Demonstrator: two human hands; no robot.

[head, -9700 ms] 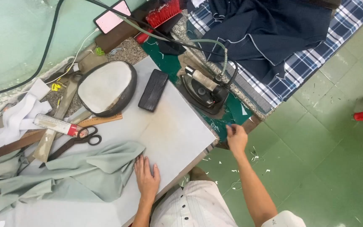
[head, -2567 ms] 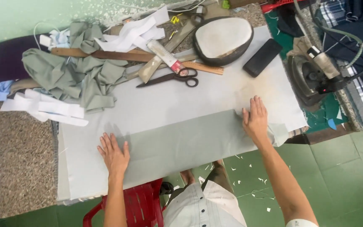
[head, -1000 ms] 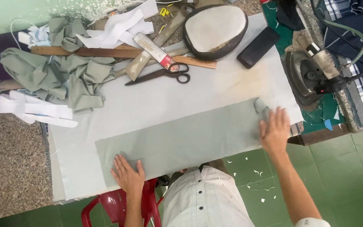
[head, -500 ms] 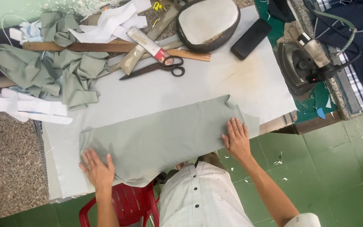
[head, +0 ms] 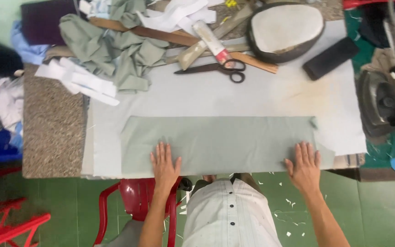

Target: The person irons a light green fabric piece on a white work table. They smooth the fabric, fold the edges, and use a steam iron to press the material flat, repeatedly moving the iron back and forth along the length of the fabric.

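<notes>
Cloth [head: 220, 144], a long grey-green strip, lies flat along the near edge of the pad [head: 270, 98], its right end hanging a little past the pad's corner. Both hands press on it, palms down and fingers spread, gripping nothing: the left hand [head: 164, 164] on the near edge toward the strip's left end, the right hand [head: 303, 165] on the near edge at its right end. Below them a red chair [head: 136, 206] stands on the green floor. Beyond the strip the pad is bare and scorched brown toward the right. Farther back lie black scissors [head: 216, 69], a wooden ruler [head: 170, 37], a dark block [head: 331, 57] and an oval cushion [head: 285, 30]. Crumpled green fabric [head: 115, 50] and white strips [head: 81, 81] are heaped at the far left. An iron [head: 385, 107] sits off the pad to the right.
</notes>
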